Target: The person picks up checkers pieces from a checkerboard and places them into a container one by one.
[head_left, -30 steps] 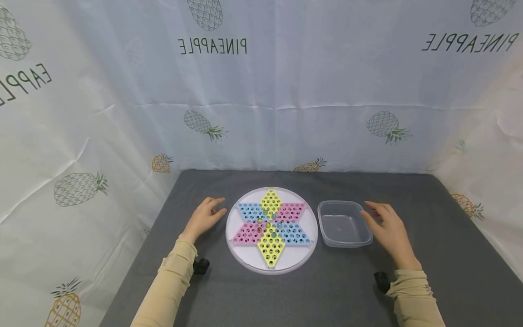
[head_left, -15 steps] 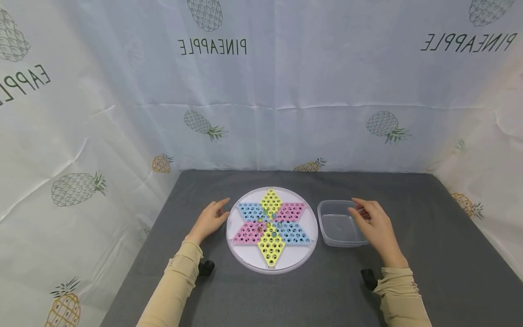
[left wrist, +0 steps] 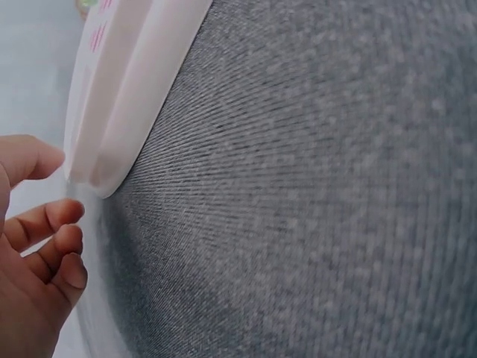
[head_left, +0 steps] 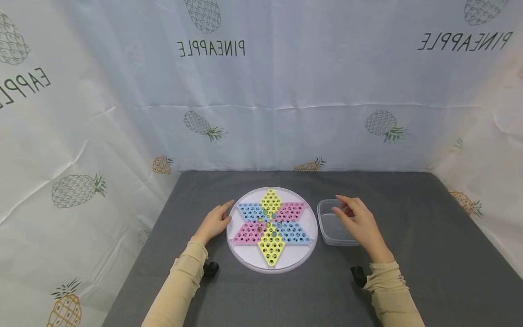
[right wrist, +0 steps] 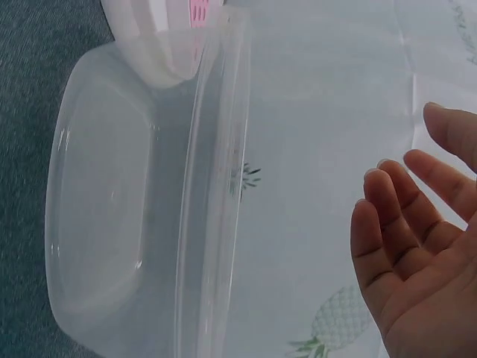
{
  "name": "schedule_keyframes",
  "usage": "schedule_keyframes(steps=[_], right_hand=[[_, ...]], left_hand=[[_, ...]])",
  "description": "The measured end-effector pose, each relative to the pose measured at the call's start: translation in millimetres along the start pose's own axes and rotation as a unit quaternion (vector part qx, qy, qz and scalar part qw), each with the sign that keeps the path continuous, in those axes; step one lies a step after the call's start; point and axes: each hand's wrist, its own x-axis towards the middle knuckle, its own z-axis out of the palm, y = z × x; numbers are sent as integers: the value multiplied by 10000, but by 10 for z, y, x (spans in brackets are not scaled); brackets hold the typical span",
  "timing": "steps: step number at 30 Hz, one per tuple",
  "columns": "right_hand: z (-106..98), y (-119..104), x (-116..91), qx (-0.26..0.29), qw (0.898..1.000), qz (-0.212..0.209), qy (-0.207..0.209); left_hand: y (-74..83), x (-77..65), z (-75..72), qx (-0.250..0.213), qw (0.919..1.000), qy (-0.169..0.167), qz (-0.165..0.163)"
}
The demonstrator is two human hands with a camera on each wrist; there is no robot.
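Observation:
A round white Chinese checkers board (head_left: 245, 254) with a star of yellow, pink and blue points lies on the dark table. Several glass marbles (head_left: 268, 225) sit in holes around its middle. My left hand (head_left: 213, 223) is at the board's left rim, fingers loosely bent and holding nothing. In the left wrist view its fingertips hang beside the board's white edge (left wrist: 141, 82). To the right of the board stands a clear plastic container (head_left: 333, 234) without a lid. Over its right side hovers my right hand (head_left: 361, 227), empty, fingers relaxed, hiding part of the rim.
The grey table (head_left: 286, 299) ends at the back against a white curtain (head_left: 278, 136) printed with pineapples. Black wrist cameras (head_left: 358, 276) sit under both sleeves. The container stands close to the board's right rim.
My right hand has moved left, from beside the container to over it. My left hand has shifted right, up to the board's rim. Board, marbles and container stay in place.

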Motion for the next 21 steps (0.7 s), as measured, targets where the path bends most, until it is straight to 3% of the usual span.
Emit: schedule_keyframes(steps=[8,21], right_hand=[[114,-135,75,68,9988,-485,-79],[340,-339,80,431,9969,-401,-514]], left_hand=[[24,3,36,37,10000,-30,18],[42,5,55,21,9999,-99,-126]])
